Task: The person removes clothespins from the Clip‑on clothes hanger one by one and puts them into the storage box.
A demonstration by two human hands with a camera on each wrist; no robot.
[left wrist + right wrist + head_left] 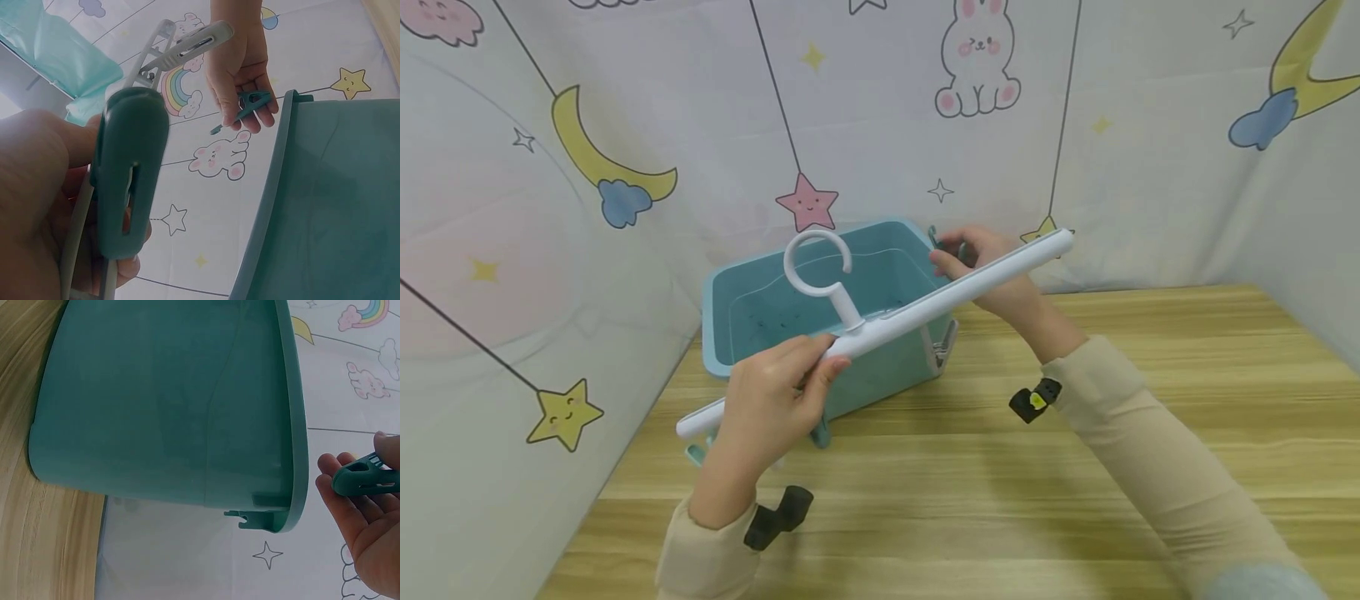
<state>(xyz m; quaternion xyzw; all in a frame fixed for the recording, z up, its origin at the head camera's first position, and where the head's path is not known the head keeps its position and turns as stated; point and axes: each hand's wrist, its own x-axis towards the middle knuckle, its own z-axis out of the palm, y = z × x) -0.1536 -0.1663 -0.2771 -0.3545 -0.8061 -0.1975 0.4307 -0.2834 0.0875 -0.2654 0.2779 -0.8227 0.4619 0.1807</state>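
Note:
My left hand [771, 396] grips the bar of a white clothes hanger [955, 293] near its middle, just below the hook. A green clip [132, 181] hangs from the bar close to that hand, and a white clip [194, 47] sits farther along. My right hand [992, 262] is behind the hanger's raised right end, beside the tub's back right corner. Between its thumb and fingers it pinches a loose green clothes clip [362, 480], apart from the hanger. Part of this clip is hidden by the fingers in the head view.
A teal plastic tub [718, 321] stands behind the hanger on the wooden table [1075, 500]; small dark marks show inside it. A hooked bracket [262, 519] juts from its rim. A cartoon-printed white cloth [880, 125] encloses the back and sides.

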